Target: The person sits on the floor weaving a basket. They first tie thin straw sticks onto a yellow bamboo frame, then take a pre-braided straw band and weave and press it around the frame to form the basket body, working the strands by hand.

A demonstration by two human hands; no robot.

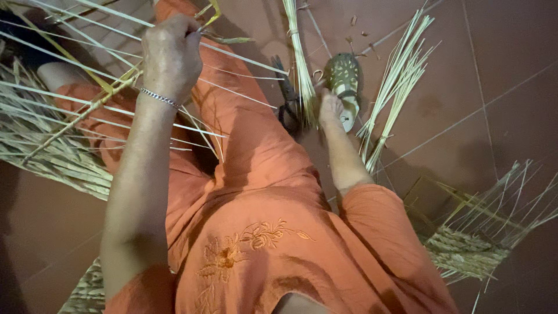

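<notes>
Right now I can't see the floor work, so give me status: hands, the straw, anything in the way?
Left hand fisted on thin straw strands. Right hand down on straw bundle, grip unclear. Sandal and scissors beside it.

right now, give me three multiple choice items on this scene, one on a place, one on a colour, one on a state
1. Where does the green patterned sandal lie?
A. on the tiled floor beside the bundle of pale straw strips
B. on the person's lap
C. hung on a wall

2. What colour is the person's embroidered garment?
A. blue
B. orange
C. white

3. How is the left hand, with the silver chain bracelet at its wrist?
A. flat and open on the floor
B. closed around thin straw strips
C. holding the sandal

Answers:
1 A, it rests on the reddish tiled floor next to the bundle.
2 B, the cloth is orange throughout.
3 B, its fingers curl shut on the straw strips.
</notes>
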